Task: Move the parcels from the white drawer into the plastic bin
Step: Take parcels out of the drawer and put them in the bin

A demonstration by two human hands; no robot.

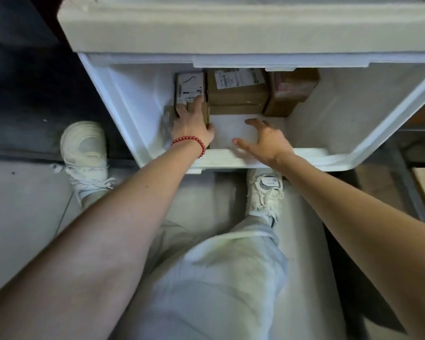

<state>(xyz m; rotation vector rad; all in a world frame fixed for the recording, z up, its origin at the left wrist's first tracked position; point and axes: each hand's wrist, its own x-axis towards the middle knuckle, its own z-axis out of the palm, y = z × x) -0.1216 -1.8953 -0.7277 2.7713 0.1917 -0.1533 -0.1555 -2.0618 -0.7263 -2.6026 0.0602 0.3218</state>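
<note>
In the head view, three brown cardboard parcels [290, 92] are lined along twelve o'clock of the open white plastic drawer [123, 101]. The narrow labelled parcel [189, 89] at eleven o'clock is gripped by the left hand [192, 125]; the right hand [264, 141] is spread wide, empty. Lifted one-handed, it could be snagged on the wider middle parcel [238, 94] and dropped.
</note>
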